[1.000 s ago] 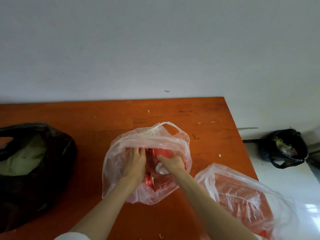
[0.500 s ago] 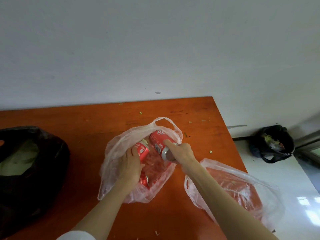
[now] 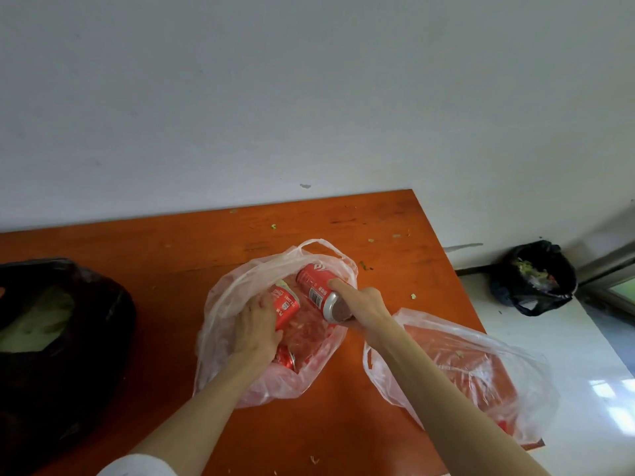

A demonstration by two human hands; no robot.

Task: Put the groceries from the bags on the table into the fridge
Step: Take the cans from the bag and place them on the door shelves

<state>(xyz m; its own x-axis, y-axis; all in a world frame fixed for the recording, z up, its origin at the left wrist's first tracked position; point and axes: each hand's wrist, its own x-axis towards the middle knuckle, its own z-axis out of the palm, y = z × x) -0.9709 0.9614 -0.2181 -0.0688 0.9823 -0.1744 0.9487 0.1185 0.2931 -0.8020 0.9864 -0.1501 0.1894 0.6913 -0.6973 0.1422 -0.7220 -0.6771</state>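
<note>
A clear plastic bag [image 3: 226, 297] stands open in the middle of the orange table [image 3: 171, 255]. My right hand [image 3: 360, 304] grips a red soda can [image 3: 314, 288], tilted above the bag's mouth with its silver end toward me. My left hand [image 3: 257, 326] holds a second red can [image 3: 284, 305] just inside the bag. A third red can [image 3: 285, 359] lies at the bottom of the bag, under my left wrist.
A second clear bag [image 3: 481, 365] with red contents lies at the table's right edge. A black bag [image 3: 86, 338] holding pale green produce sits at the left. On the white floor to the right stands a black rubbish bag [image 3: 532, 280]. Green scraps dot the table.
Both hands went from reaching deep in the bag to lifting a red can each up to its mouth. The right can has come up the higher of the two.
</note>
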